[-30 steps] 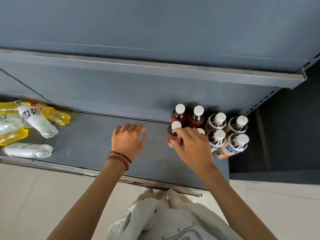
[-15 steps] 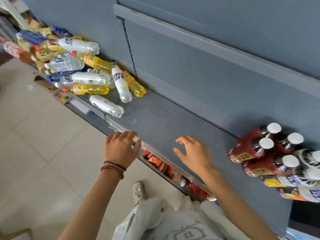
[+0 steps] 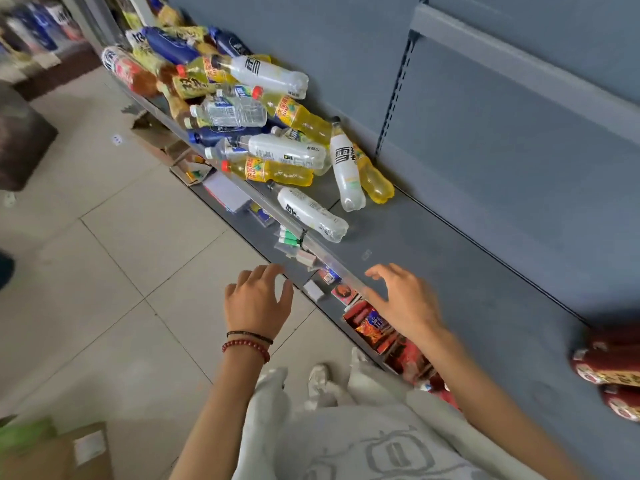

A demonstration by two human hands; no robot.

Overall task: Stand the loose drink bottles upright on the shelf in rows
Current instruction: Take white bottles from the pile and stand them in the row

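A heap of loose drink bottles (image 3: 242,112) lies on its side along the grey shelf (image 3: 450,258), up and to the left. The nearest is a clear bottle with a white label (image 3: 311,214) beside the shelf's front rail. Behind it lie another white-labelled bottle (image 3: 346,171) and a yellow drink bottle (image 3: 273,171). My left hand (image 3: 258,301) hovers over the floor in front of the shelf, fingers spread, holding nothing. Above the shelf's front edge my right hand (image 3: 403,299) is also spread and holds nothing. Dark red bottles (image 3: 609,368) stand at the right edge, blurred.
A lower shelf (image 3: 249,233) under the front rail holds small packets and snack boxes (image 3: 374,323). The tiled floor (image 3: 104,271) spreads to the left. A cardboard box (image 3: 59,452) sits at the bottom left. An upper shelf edge (image 3: 519,60) overhangs on the right.
My right hand let go of the dark red bottle and both hands drew left along the shelf. My view swung left, bringing the heap of loose bottles closer.
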